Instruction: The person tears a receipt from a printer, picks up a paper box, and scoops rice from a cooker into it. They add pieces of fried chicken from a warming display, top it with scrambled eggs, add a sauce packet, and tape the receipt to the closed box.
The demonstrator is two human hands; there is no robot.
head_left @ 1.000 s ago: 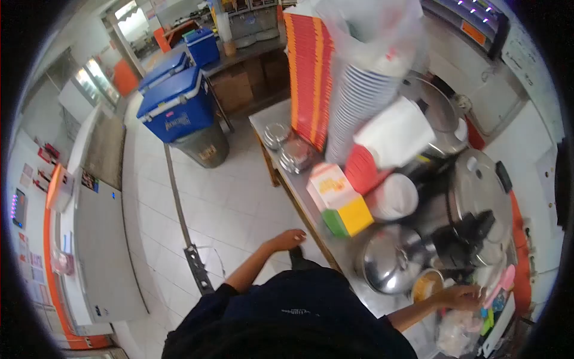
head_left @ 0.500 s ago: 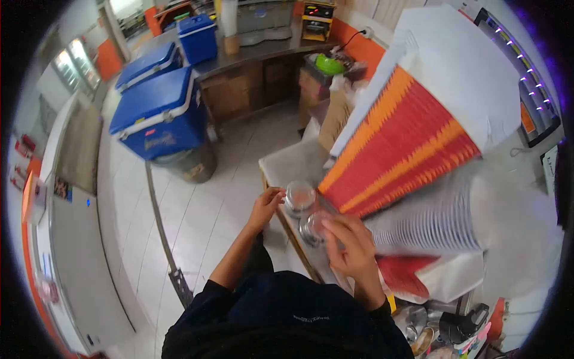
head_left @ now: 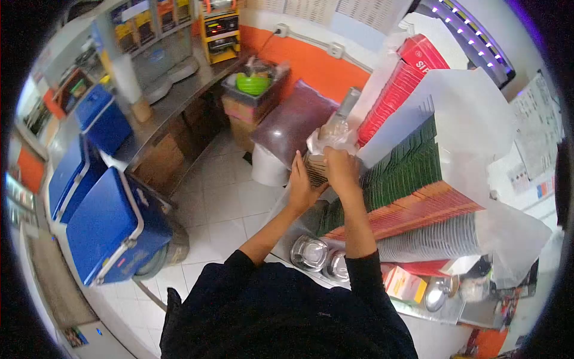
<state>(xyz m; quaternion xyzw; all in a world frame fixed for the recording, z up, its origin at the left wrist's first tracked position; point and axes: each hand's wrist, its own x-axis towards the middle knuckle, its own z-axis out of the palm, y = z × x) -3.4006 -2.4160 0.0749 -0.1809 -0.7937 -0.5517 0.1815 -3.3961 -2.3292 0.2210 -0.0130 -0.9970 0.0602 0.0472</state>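
A stack of thin brown cardboard pieces (head_left: 316,169) stands at the far end of the counter, its top end wrapped in a crumpled clear plastic bag (head_left: 332,139). My left hand (head_left: 304,186) is around its near left side, fingers stretched along it and thumb across the front. On the stack's right side, my right hand (head_left: 342,170) has its fingers curled in at the bag's edge; what they pinch is hidden. Closer to my body sit two clear round plastic containers, one plain (head_left: 309,252) and one partly behind my right sleeve (head_left: 338,266).
Right of my hands lean long stacks of green and orange cartons (head_left: 397,179), red cartons (head_left: 388,90) and nested clear cups (head_left: 430,239). A dark filled bag (head_left: 296,122) lies beyond. Blue coolers (head_left: 119,224) stand on the left.
Both hands have left the clear round containers and reached forward to the brown cardboard stack. My view has turned to the right, bringing green cartons and the dark bag into sight.
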